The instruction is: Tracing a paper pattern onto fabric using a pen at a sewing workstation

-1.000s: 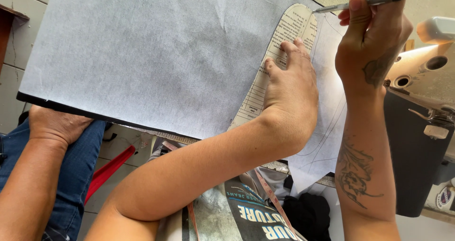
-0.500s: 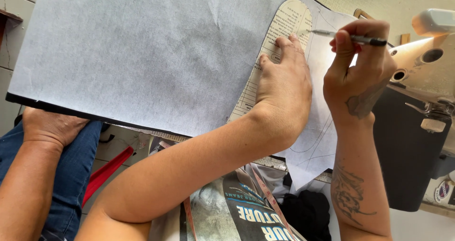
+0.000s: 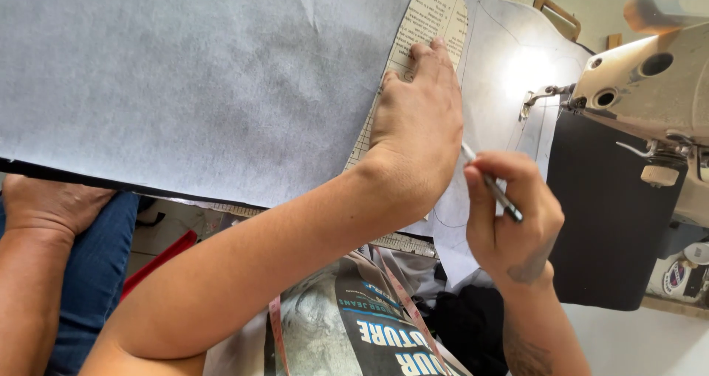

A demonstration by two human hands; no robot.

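Closest to the camera, a printed paper sheet (image 3: 377,332) and a thin measuring tape (image 3: 402,302) lie on the lap, and at the far left another person's hand (image 3: 44,206) rests on a knee in blue jeans (image 3: 92,272). A little further, the right hand (image 3: 513,221) has its fingers closed around a slim pen (image 3: 491,188), whose tip disappears behind the left hand, at the lower edge of the pattern. The left hand (image 3: 417,132) lies flat with the fingers stretched open, and it presses a long paper template (image 3: 432,18) with a rounded end onto the grey fabric sheet (image 3: 185,88). I judge that the step in hand is the tracing of the template outline, now on the lower right side; a thin drawn line already shows on the fabric to the right of the template. The next move seems to call for steady pressure from the left palm, so that the template does not slide while the pen follows its edge. The template is cut from printed paper, beige, flat and narrow. Beyond, at the right, stands a cream sewing machine (image 3: 650,88) over a dark table (image 3: 613,221).
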